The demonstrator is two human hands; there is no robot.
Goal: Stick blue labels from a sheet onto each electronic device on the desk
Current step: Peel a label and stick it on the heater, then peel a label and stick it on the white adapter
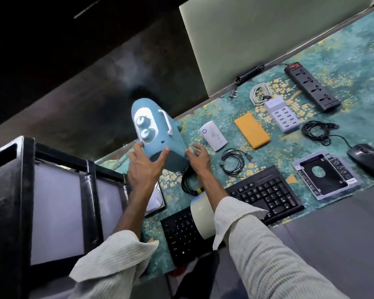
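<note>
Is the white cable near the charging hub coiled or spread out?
Coiled: the white cable lies in a looped bundle, cinched by a dark tie, beside the white multi-port charging hub.

Matt blue plastic heater (158,134), black plastic keyboard (266,190), ribbed cloth sleeve (268,255)

You are working at an office-style computer workstation: a desk (354,50) draped in teal-and-yellow patterned cloth is carrying a keyboard (266,190), a mouse (367,158), a power strip (311,86), a multi-port charger (282,114) and coiled cables (232,161). A pale partition panel (257,39) is standing along its far edge.
</note>
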